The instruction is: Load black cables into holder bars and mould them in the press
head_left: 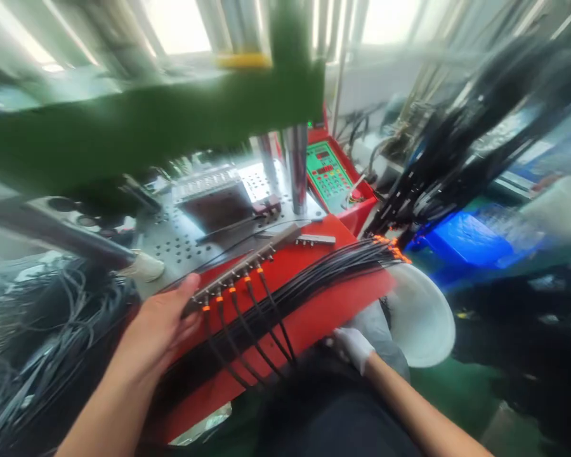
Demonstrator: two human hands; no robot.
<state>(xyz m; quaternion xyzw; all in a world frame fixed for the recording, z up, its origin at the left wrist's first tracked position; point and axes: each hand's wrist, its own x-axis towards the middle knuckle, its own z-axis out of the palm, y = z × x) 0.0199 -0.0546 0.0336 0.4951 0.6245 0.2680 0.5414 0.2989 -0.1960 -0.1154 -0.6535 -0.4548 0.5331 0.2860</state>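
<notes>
My left hand (171,314) grips the near end of a long metal bar (240,270), thumb on top. From the bar's side, several black cables (238,311) with orange ends hang down over the front of the red table (356,295). A thick bundle of black cables (309,279) lies across the table beneath them, its orange tips (393,246) at the right end. My right hand (349,348), in a white glove, is low by the table's front edge. Its fingers are blurred and partly hidden, so what they hold does not show.
Behind the table stands a green press (171,120) over a perforated metal plate (171,247) with a dark block (219,209). A second metal bar (314,239) lies nearby. A red control box (333,171), white tub (423,317) and blue bin (466,240) are on the right. Grey cables (71,324) pile up left.
</notes>
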